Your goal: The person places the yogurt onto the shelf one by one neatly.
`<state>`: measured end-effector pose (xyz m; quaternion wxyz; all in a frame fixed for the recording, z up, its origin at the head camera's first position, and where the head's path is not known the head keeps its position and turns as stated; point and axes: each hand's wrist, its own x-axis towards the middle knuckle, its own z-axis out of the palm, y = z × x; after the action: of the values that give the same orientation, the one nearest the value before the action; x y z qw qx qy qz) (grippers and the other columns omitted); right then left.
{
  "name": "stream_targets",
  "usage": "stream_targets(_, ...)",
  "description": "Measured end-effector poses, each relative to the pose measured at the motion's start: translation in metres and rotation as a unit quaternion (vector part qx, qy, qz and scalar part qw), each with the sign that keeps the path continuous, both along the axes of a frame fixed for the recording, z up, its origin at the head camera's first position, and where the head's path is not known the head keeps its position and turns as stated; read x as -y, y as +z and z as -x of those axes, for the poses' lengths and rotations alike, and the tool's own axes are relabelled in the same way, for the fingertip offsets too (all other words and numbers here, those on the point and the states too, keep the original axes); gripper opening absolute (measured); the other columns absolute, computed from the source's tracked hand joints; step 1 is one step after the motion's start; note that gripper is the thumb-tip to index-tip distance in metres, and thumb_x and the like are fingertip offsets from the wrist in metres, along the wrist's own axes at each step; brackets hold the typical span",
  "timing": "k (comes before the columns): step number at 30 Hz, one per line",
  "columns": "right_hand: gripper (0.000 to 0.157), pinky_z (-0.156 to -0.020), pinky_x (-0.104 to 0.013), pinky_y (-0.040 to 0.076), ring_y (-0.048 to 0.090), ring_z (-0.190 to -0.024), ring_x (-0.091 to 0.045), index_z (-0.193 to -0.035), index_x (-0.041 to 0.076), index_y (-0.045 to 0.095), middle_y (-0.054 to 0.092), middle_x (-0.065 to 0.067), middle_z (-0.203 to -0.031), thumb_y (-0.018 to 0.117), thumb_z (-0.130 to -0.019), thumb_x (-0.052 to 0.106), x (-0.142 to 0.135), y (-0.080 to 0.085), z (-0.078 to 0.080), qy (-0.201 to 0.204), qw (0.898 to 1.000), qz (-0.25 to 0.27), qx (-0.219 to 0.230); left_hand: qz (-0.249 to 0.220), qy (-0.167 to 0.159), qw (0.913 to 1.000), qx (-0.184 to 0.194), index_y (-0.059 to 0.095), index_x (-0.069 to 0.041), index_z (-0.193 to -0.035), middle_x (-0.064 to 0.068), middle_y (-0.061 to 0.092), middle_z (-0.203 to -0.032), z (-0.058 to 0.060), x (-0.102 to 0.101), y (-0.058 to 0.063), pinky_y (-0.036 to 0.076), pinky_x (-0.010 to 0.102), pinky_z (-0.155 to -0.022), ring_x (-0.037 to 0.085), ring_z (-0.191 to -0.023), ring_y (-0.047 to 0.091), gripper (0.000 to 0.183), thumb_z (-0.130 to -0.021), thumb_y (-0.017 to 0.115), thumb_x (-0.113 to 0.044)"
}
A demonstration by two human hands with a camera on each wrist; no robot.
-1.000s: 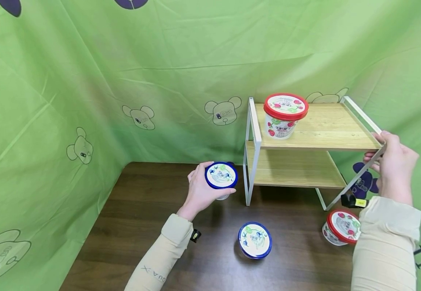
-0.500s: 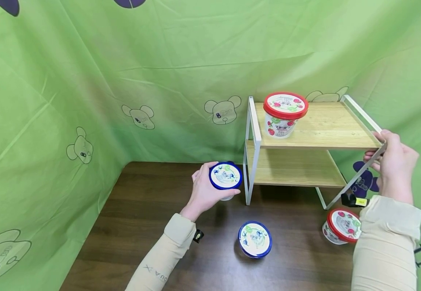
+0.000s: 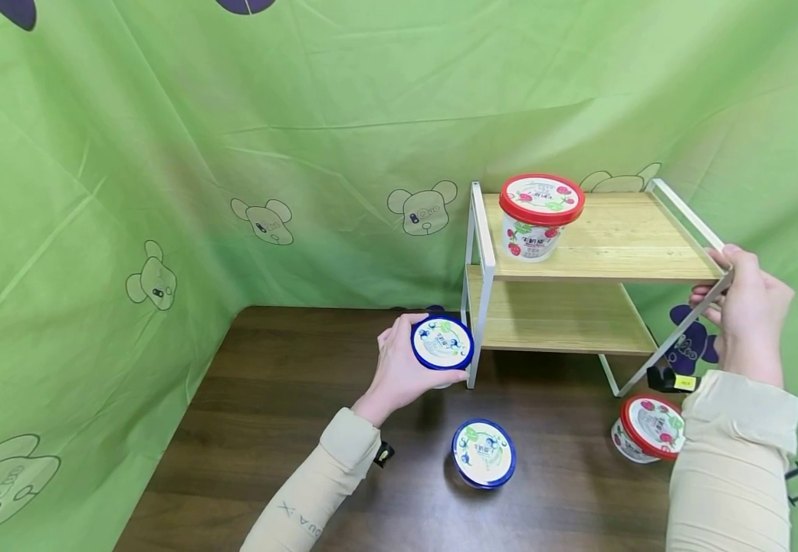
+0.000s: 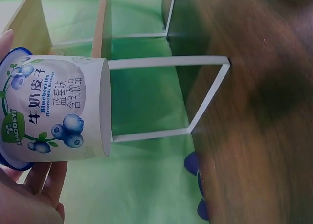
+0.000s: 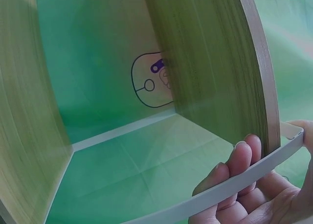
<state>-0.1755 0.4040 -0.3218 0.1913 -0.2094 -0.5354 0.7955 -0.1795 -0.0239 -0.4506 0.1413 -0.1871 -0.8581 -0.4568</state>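
Observation:
My left hand (image 3: 405,368) grips a blueberry milk cup (image 4: 58,109) with a blue-rimmed lid, held above the table just left of the shelf. Printed blueberries and lettering show on its side in the left wrist view. With my right hand (image 3: 750,307) I hold the front right corner of the two-tier shelf (image 3: 619,245); in the right wrist view the fingers (image 5: 239,158) curl round its white metal frame (image 5: 205,197). A red-lidded strawberry cup (image 3: 536,230) stands upright at the left of the top tier.
A second blue-lidded cup (image 3: 484,454) stands on the dark wooden table (image 3: 267,414) in front of the shelf. Another red-lidded cup (image 3: 650,431) is at the right, partly behind my right sleeve. Green printed cloth (image 3: 343,153) hangs behind and at the left.
My left hand has carried the blueberry cup a little to the right and slightly nearer, toward the shelf's left leg. The right hand and the shelf stay where they were.

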Motion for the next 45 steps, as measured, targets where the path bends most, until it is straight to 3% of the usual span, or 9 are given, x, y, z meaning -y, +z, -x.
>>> stream_targets(15,0.02,-0.046,-0.027,0.054,0.06,-0.046,-0.017,-0.105,0.016,0.079,0.07,-0.005,-0.068,0.073,-0.096,0.032,0.0,0.0,0.0,-0.001,1.0,-0.005,0.004,0.011,-0.023,0.9994,0.024,0.042,-0.013,-0.141,-0.005,0.053,-0.123,-0.014,-0.018,0.003,0.027,0.041,-0.107,0.012,-0.117,0.047,0.11,-0.057,0.095,-0.059)
stream_targets(45,0.019,-0.047,-0.027,0.054,0.06,-0.047,-0.016,-0.104,0.017,0.079,0.069,-0.004,-0.067,0.073,-0.096,0.033,0.001,0.0,-0.001,-0.003,1.0,-0.013,0.014,0.033,-0.062,0.9975,-0.003,0.041,-0.017,-0.13,-0.01,0.05,-0.117,-0.025,-0.046,0.006,0.029,0.035,-0.104,0.008,-0.114,0.047,0.105,-0.052,0.097,-0.061)
